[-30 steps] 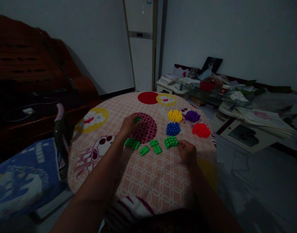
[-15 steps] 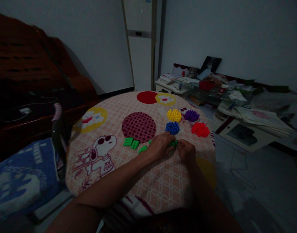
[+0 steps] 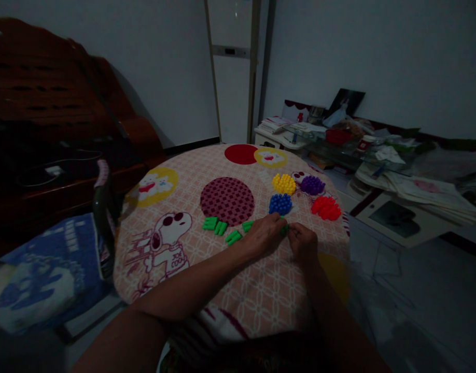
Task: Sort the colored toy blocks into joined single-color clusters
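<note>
My left hand (image 3: 266, 234) reaches across the table with its fingers curled down over small green plastic pieces (image 3: 284, 229), hiding most of them. From the right, my right hand (image 3: 303, 242) pinches at the edge of the same green pieces, thumb and forefinger together. Left of my hands, more green pieces (image 3: 233, 237) lie in little groups on the cloth. Just beyond my fingertips sits a cluster of blue pieces (image 3: 280, 204). Yellow pieces (image 3: 283, 184), purple pieces (image 3: 312, 184) and red pieces (image 3: 326, 207) form separate clusters behind and to the right.
A patterned cloth (image 3: 246, 290) covers the round table. At left stand a chair with a blue cover (image 3: 55, 274) and a wooden bench (image 3: 36, 93). Papers and bags crowd a glass-topped cabinet (image 3: 339, 142) at right. A tall white appliance (image 3: 232, 93) stands in the corner.
The view has shifted slightly, so the table sits a little further right. Both hands stay close together at the green pieces; more of the loose green pieces beside my left hand now show.
</note>
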Motion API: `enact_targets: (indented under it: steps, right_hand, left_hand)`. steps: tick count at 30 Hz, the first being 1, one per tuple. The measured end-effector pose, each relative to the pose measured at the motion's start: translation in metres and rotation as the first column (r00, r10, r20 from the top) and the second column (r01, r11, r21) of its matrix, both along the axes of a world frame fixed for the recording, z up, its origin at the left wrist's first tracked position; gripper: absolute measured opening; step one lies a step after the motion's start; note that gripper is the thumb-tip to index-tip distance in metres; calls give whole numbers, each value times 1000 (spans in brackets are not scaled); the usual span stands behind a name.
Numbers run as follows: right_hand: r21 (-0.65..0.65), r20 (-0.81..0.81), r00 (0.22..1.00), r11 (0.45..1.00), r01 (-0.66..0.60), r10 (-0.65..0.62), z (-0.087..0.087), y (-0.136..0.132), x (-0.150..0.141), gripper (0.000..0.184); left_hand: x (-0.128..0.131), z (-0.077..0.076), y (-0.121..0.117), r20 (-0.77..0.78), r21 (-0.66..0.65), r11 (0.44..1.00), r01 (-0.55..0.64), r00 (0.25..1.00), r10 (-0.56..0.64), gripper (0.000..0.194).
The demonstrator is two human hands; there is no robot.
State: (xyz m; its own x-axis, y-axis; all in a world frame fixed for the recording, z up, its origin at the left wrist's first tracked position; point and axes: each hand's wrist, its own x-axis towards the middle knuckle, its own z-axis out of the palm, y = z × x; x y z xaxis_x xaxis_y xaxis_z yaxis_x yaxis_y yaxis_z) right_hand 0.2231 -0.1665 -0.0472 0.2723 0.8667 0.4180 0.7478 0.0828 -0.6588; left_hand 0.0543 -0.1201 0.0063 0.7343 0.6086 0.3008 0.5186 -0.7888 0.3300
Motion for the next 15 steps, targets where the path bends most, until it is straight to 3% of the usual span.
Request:
enact_targets:
  steps: [9,13,15]
  right_hand:
    - [-21,-26,1000,1000,3,-4,2,-1,-1,26]
    - [-5,-39,999,1000,14,-15,-1,-1,-1,26]
    - [-4,-28,999,1000,21,-21,-1,-1,-1,25]
  left_hand:
    - [-12,13,17,182,-88,996,27,983,-11,27]
    - [-39,32,52,271,-39,977,-210,939,212,20]
    - [-64,40,73,200,-17,932,-363,912,359,20]
